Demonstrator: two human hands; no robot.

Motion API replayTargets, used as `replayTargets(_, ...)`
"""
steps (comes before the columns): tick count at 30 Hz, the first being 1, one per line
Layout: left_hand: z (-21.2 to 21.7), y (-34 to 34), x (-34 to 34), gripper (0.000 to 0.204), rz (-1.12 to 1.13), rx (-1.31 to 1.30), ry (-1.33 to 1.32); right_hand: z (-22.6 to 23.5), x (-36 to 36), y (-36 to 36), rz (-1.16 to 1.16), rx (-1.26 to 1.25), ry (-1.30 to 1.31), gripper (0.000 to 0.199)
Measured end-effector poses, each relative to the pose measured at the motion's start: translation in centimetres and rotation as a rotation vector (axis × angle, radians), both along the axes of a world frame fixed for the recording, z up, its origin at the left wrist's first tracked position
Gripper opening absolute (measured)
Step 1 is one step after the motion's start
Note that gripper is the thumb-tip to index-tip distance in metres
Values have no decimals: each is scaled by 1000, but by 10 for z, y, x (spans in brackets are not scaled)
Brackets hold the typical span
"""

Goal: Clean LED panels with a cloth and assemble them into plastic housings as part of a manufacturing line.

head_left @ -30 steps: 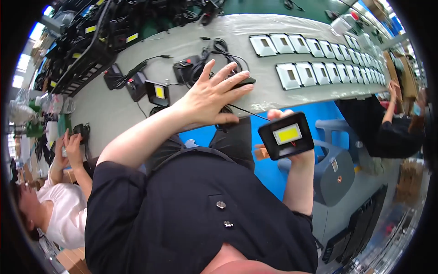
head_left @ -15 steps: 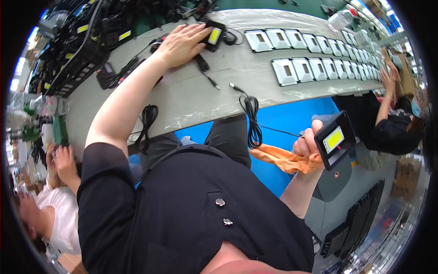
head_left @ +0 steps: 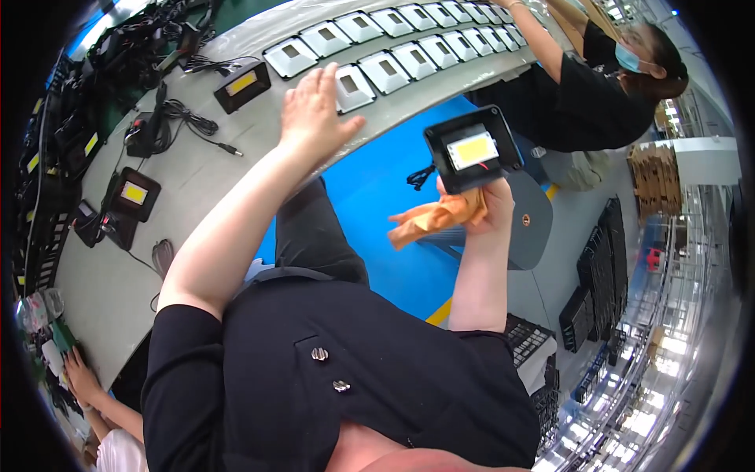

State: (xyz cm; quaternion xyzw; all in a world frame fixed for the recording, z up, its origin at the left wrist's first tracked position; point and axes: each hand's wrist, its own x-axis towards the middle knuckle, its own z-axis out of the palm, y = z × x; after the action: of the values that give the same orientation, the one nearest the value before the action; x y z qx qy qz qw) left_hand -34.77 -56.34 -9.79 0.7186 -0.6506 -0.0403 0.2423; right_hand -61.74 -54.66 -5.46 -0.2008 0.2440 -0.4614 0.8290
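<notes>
My right hand (head_left: 499, 206) is wrapped round a black LED floodlight (head_left: 474, 157) with a yellow light panel, held up past the table's near edge. Pinned in the same grip, an orange cloth (head_left: 434, 218) hangs to the left. A short bundle of black cable (head_left: 421, 178) shows beside the lamp. Over the table, my left hand (head_left: 313, 114) is open, its fingers stretched out and nothing in them. Its fingertips are nearest to a white reflector frame (head_left: 351, 88); whether they touch it I cannot tell. To its left lies another floodlight (head_left: 242, 85).
Two rows of white reflector frames (head_left: 409, 67) run along the grey table (head_left: 206, 161). More floodlights (head_left: 134, 191) and coiled cables (head_left: 174, 126) lie on the left, near a black crate (head_left: 49, 256). A co-worker (head_left: 586, 86) stands at the right; another person's hand (head_left: 82, 379) is lower left.
My left hand has left the floodlight on the table and moved right, to the reflector frames. My right hand has raised its floodlight and tilted it upward. The view has turned right.
</notes>
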Motion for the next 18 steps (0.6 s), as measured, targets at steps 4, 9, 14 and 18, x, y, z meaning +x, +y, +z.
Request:
replayTargets(4, -12, -1, 10, 84, 7, -69, 81, -7, 0, -12, 110, -24, -124, 33)
replayTargets(9, 8, 51, 40, 91, -235, 1, 229, 0, 32, -19, 46, -290, 121, 27)
replayTargets(14, 15, 84, 56, 100, -273, 21, 311, 20, 102, -13, 21, -1269, 982, 27)
replayTargets(18, 14, 88, 62, 110, -275, 77, 431, 11, 132, -15, 96, -1657, 1098, 35)
